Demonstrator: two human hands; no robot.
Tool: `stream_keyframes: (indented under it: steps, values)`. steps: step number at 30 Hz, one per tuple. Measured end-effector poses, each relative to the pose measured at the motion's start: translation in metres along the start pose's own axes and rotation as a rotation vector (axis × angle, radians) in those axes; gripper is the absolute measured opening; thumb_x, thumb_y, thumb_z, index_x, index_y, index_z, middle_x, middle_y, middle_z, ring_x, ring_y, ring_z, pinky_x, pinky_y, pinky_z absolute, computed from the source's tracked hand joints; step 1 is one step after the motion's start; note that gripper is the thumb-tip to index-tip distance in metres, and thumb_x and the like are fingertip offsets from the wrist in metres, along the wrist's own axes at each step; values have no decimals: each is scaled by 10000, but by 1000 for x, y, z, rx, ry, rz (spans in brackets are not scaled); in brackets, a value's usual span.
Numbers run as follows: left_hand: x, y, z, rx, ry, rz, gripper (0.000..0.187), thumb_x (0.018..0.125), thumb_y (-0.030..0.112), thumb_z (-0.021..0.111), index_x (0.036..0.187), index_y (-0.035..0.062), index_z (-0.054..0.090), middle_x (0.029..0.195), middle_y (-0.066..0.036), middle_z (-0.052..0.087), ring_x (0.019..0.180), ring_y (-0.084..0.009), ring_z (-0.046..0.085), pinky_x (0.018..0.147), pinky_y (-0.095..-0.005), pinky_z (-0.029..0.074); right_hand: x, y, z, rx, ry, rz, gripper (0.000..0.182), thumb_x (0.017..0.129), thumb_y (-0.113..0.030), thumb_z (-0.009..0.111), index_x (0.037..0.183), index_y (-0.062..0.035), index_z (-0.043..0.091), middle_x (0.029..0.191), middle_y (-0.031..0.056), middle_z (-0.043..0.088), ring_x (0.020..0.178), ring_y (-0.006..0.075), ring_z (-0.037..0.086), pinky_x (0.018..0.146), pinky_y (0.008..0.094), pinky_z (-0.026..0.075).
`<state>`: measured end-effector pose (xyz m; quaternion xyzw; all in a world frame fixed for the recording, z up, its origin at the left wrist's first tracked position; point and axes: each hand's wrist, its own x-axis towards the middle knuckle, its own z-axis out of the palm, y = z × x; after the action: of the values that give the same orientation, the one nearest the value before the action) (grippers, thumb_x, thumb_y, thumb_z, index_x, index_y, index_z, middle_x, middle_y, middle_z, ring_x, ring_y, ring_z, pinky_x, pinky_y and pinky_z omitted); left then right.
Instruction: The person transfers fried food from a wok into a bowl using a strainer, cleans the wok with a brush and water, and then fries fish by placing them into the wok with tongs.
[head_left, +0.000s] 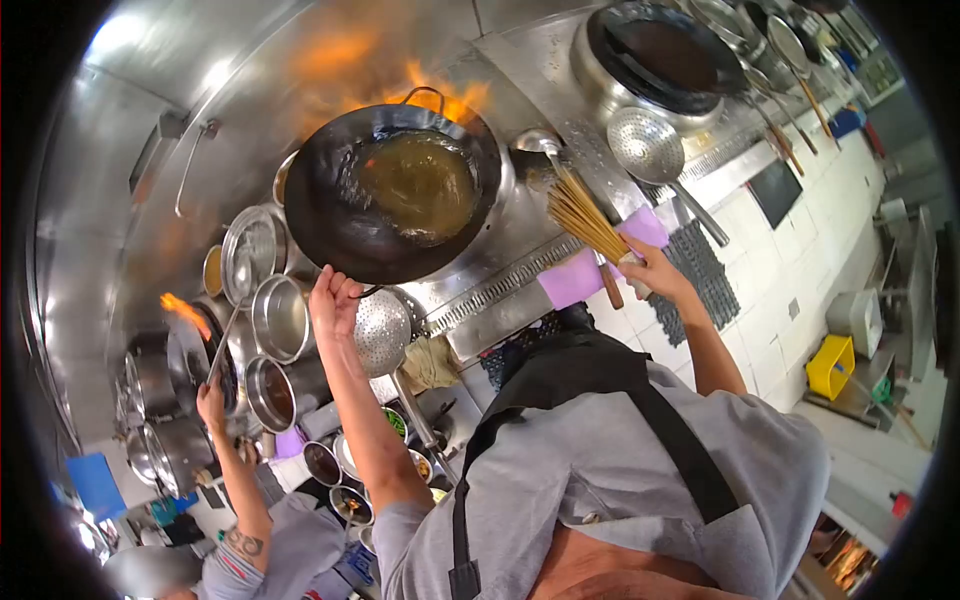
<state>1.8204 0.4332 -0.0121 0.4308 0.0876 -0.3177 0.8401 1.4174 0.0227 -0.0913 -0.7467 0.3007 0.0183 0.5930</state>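
My left hand [337, 298] is closed at the near edge of a large black wok [320, 215], on its small handle. Yellowish-brown liquid [420, 185] lies in the wok, and orange flames rise behind its far rim. In my right hand [655, 270] is a bamboo brush [585, 215], its bristles pointing up and left, over the steel counter beside the wok. A ladle [538, 142] rests near the brush tips. Below the wok, close to my left hand, is a perforated strainer [381, 332].
At the left a co-worker's hand [211, 403] holds a long utensil by another flaming wok [190, 365]. Metal pots [282, 318] stand between the two woks. A second strainer [645, 146] and a black wok [660, 55] are at the upper right. Pink cloths [572, 279] lie along the counter edge.
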Motion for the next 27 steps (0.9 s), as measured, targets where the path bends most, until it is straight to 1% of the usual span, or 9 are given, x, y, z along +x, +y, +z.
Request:
stream_keyframes:
  steps: [4,8,10,12,13,15,18,22,27]
  values:
    - [-17,-2,26,8,-2,68,373,1052,167,416,689,147,335,573,46,209,494,-97,219,561,-315,299,-29,-20,-6,65,34,40,693,862,-240,680,1467,-30,417,784,65,598,506,127,559,409,276,443]
    - [-40,-15,45,22,-3,174,380,1045,164,446,690,142,312,574,42,214,503,-95,205,539,-314,279,-33,-59,-4,128,49,-27,708,887,-203,655,1503,-21,354,787,69,601,542,108,555,445,282,456]
    - [-54,-25,60,47,7,257,385,1040,164,461,690,143,302,570,42,217,499,-93,198,516,-312,262,-10,-56,12,-224,189,-439,719,887,-198,646,1520,-59,334,823,82,626,573,151,593,501,326,494]
    - [-70,-39,82,34,30,323,397,1034,162,481,688,144,288,561,41,231,482,-87,183,474,-304,223,-19,-113,34,-357,71,-375,736,887,-199,639,1538,-108,307,913,119,663,690,225,648,633,376,528]
    - [-76,-47,92,44,19,359,404,1032,166,492,681,143,293,538,42,240,460,-86,182,450,-302,204,-34,-171,48,-307,-111,-107,748,886,-202,636,1547,-139,291,985,148,688,793,278,683,738,403,543]
    - [-89,-64,106,101,-14,424,399,1027,167,505,684,137,304,544,43,233,469,-89,177,451,-313,202,-12,-185,83,-531,-220,-397,763,886,-198,631,1556,-176,267,1095,173,694,918,357,679,848,434,517]
    - [-102,-99,124,150,-21,535,379,1024,166,525,708,121,320,522,46,271,440,-68,201,401,-279,180,83,-141,158,-387,-258,-809,777,877,-214,641,1556,-150,269,1137,166,693,939,321,683,825,428,528]
    - [-121,-128,134,267,19,558,319,1036,163,502,780,113,318,553,44,290,453,-53,224,403,-270,196,148,-155,177,-104,-215,-121,803,872,-216,661,1547,-54,256,1327,204,589,1163,274,599,991,379,464]
    - [-124,-120,139,304,-17,551,310,1037,177,511,812,115,307,575,46,307,456,-50,231,404,-263,201,71,-160,197,-63,-262,-593,808,863,-200,668,1543,-45,261,1310,219,594,1155,273,601,960,359,486]
